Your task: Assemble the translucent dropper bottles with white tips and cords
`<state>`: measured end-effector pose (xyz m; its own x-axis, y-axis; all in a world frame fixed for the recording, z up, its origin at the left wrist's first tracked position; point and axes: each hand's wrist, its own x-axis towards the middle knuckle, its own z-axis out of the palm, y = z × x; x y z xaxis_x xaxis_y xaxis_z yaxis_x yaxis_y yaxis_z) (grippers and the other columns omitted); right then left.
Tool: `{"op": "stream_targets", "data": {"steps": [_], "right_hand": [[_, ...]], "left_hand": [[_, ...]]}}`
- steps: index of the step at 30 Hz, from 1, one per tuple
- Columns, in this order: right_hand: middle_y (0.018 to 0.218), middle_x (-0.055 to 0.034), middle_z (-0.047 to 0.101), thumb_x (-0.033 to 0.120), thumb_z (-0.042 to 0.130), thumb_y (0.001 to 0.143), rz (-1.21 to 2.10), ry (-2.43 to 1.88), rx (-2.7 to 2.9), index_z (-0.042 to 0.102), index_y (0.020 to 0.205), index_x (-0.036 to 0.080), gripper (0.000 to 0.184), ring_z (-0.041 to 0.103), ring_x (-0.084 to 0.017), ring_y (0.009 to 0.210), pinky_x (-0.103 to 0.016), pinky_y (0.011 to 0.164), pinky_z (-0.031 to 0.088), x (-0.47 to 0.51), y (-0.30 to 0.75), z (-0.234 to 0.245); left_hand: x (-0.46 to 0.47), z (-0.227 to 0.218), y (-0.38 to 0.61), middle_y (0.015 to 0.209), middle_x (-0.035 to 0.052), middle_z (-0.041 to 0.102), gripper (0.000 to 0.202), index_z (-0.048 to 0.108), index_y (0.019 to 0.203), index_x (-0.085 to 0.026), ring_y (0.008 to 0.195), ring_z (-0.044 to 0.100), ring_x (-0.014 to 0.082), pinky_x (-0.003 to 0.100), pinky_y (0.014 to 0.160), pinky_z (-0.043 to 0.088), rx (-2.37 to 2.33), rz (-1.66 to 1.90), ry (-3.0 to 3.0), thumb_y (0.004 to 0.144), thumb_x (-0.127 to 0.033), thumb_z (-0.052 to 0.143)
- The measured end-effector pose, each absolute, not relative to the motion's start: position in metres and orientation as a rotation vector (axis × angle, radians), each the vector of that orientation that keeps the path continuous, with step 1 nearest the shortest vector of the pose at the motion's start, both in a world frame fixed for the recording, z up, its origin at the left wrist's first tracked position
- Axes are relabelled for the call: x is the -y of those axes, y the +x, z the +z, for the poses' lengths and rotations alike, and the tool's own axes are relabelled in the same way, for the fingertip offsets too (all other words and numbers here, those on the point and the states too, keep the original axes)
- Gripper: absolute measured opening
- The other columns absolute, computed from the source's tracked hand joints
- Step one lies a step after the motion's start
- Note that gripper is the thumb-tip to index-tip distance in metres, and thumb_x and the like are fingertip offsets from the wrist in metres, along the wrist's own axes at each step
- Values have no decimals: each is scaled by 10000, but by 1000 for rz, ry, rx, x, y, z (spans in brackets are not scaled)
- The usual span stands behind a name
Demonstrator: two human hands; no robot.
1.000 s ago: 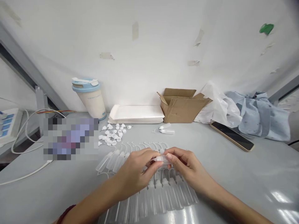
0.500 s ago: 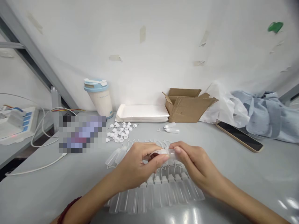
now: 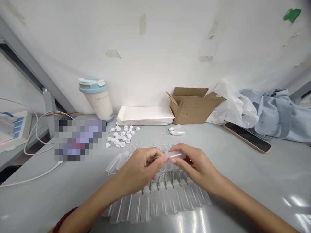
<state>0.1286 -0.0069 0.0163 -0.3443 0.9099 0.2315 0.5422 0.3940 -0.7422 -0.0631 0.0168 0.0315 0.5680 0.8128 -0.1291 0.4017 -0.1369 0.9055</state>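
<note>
Above the middle of the table, a small translucent plastic tube (image 3: 177, 155) lies sideways between my two hands. My right hand (image 3: 198, 163) grips its body with thumb and fingers. At the tube's left end, my left hand (image 3: 143, 166) pinches the white cap, which the fingertips mostly hide. Below the hands lies a row of capped tubes (image 3: 167, 200) side by side, with thin white cords curving from their caps. Another row of tubes (image 3: 113, 162) runs behind and partly under the hands. Loose white caps (image 3: 125, 133) are scattered beyond the left hand.
Two tubes (image 3: 178, 132) lie farther back. Behind them stand an open cardboard box (image 3: 194, 110) and a stack of white sleeves (image 3: 145, 115). A cup (image 3: 98, 100), cables and a blurred item are on the left. A phone (image 3: 246, 137), plastic bag and blue cloth bag sit right.
The view has shifted slightly. My right hand's fingers have shifted on the tube, which now shows more of its body; my left hand stays at the cap end.
</note>
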Motion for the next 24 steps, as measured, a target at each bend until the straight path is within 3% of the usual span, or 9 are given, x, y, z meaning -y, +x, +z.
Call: {"op": "stream_targets", "data": {"steps": [5,14,19,24], "right_hand": [[687,10,532,303,443,916,638,-1179,2026,568,988,157,205,428,-97,531,-223,523,351,5,128,12],[612,36,409,402,400,919,1108,-1256,1793,549,756,167,322,347,-89,536,-223,510,297,-1,125,15],[626,35,400,409,399,914,1069,-1262,1771,554,784,163,318,315,-84,524,-230,502,275,-2,121,15],[618,35,405,393,394,916,1005,-1255,1831,570,788,164,315,320,-88,525,-239,517,275,1,120,17]], "left_hand": [[-17,26,-63,472,-53,476,362,475,627,-175,445,462,92,197,449,365,-991,545,1690,887,-422,425],[-16,13,-63,611,-23,460,245,499,689,-167,553,405,108,242,531,315,-950,888,2371,903,-257,422],[-16,19,-65,584,-28,544,362,512,652,-173,533,509,103,215,500,369,-1020,653,1971,923,-375,383],[-17,21,-66,522,-33,526,373,506,638,-170,521,558,115,204,474,393,-961,580,1758,911,-404,405]]}}
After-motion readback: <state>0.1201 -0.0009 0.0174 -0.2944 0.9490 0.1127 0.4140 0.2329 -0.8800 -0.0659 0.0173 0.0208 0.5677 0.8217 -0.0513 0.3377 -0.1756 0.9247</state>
